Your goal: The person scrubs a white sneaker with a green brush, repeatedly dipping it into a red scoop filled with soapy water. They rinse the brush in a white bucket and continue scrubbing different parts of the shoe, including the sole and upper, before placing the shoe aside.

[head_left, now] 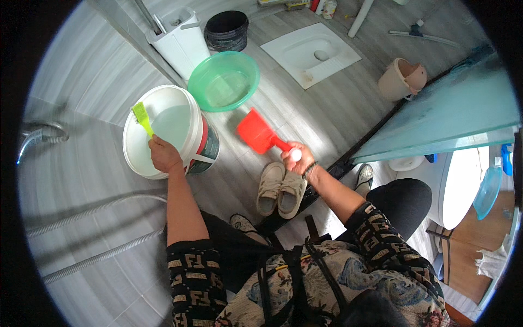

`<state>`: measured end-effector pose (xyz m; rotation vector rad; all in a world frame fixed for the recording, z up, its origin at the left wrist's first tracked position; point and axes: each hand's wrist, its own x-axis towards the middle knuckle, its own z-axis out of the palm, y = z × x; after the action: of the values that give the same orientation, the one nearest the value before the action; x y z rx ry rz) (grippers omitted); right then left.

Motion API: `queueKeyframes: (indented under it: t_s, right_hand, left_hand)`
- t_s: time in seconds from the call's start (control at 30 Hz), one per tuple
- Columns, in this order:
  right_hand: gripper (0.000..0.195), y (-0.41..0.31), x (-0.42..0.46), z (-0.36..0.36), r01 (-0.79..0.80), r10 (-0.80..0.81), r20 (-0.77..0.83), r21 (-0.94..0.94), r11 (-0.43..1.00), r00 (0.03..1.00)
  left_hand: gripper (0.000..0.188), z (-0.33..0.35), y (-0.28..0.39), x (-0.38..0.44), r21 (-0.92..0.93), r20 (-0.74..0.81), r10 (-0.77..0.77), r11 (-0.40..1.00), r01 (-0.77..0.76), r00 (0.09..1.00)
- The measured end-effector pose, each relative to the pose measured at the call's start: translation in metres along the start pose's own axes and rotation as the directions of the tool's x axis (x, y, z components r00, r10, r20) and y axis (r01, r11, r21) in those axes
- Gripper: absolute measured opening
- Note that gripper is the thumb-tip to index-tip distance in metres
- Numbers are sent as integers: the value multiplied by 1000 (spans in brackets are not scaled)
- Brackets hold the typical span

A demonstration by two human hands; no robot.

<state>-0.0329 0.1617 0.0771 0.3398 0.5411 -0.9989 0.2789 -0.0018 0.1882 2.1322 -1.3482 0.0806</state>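
My left hand [165, 154] grips a lime-green brush [142, 116] by its handle, over the rim of a large white plastic bucket [127, 144] that holds water. In my right hand [300, 158] is the handle of a red plastic scoop [256, 131], held above the tiled floor. The scoop looks slightly blurred. Below it stands a pair of pale lace-up shoes [270, 186], side by side. A translucent green basin [255, 83] with some water in it sits beyond the white bucket, close to its rim.
Behind the basin are a white mop bucket [177, 45] and a black bucket [227, 34]. A white squat toilet [289, 48] is set in the floor. A beige pail [393, 83] stands by the glass partition [441, 110]. Shower hoses [98, 211] run along the left wall.
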Motion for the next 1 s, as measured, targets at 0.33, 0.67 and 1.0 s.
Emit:
queueKeyframes:
  t_s: [0.33, 0.67, 1.0]
  right_hand:
    - [41, -48, 20, 32, 193, -316, 512, 280, 940, 799]
    - [37, -27, 9, 163, 387, -215, 426, -375, 842, 879]
    - [37, 29, 79, 280, 238, -279, 291, -949, -208, 915]
  left_hand:
    - [39, -2, 1, -1, 57, 13, 11, 998, -12, 1000]
    - [39, 0, 10, -3, -39, -27, -11, 999, 10, 1000]
    - [28, 3, 1, 1, -39, -47, -81, 996, 79, 996]
